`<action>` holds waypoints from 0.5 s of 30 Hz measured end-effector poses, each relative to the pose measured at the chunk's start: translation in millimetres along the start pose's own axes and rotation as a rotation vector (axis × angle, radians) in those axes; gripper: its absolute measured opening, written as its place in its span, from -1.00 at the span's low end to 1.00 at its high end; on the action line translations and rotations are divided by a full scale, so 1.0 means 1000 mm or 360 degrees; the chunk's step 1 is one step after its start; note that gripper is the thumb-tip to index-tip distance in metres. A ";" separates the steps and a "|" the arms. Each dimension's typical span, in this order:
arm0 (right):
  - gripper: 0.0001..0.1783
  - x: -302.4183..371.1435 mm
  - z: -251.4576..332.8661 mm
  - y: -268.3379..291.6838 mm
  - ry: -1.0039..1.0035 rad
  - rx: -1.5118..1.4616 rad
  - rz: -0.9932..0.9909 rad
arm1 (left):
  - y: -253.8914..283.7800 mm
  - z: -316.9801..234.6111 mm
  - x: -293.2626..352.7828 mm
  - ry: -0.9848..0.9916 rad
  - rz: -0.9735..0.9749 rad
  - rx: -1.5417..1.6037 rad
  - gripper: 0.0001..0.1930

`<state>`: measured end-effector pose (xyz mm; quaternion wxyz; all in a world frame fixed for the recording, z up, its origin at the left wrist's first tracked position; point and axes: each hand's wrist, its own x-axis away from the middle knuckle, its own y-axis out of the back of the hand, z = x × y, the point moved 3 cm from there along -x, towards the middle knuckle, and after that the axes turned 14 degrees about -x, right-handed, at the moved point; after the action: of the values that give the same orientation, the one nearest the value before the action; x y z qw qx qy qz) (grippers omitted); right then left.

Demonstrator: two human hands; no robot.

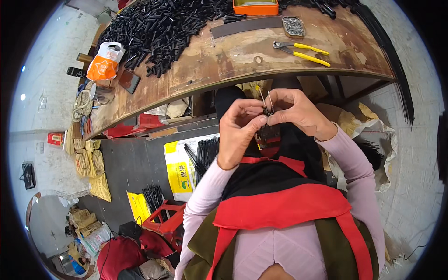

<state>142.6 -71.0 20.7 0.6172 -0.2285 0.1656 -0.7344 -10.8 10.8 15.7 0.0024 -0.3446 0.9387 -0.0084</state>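
Above my lap, just off the workbench's near edge, both hands meet at a small dark part with two thin metal prongs (267, 110) standing up from it. My left hand (237, 130) pinches it from one side, thumb and fingertips together. From the other side my right hand (302, 115) grips it, its thumb close to the left thumb. The fingertips cover much of the part, so its exact kind cannot be made out. Beyond the hands, wire cutters with yellow handles (311, 55) lie on the bench, near a small box of tiny metal pieces (293, 27).
The wooden bench (224, 60) carries a large heap of black tubular pieces (158, 35), an orange tin (255, 8), a flat dark strip (247, 25), a plastic bag (105, 60) and a phone (129, 81). Bundled black rods (207, 154) lie on a sack beside a red stool (165, 218).
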 end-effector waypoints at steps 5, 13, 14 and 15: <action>-0.69 -0.001 0.007 -0.023 -0.0095 0.0040 0.0317 | 0.020 0.003 -0.014 0.0157 0.0745 0.0415 -0.69; -0.64 0.006 0.005 -0.030 0.0430 -0.0160 0.0028 | -0.011 -0.020 0.015 -0.0102 -0.0204 0.0388 -0.90; -0.64 0.008 0.007 -0.031 0.0521 -0.0104 -0.0018 | -0.012 -0.024 0.018 -0.0126 -0.0378 0.0388 -0.91; -0.64 0.010 0.007 -0.033 0.0555 -0.0127 0.0028 | -0.013 -0.026 0.018 -0.0225 -0.0377 0.0390 -0.90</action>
<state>118.3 -74.4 45.3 0.5761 -0.1205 0.3012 -0.7503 -16.9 -10.4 41.8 0.1093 -0.4497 0.8809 -0.0988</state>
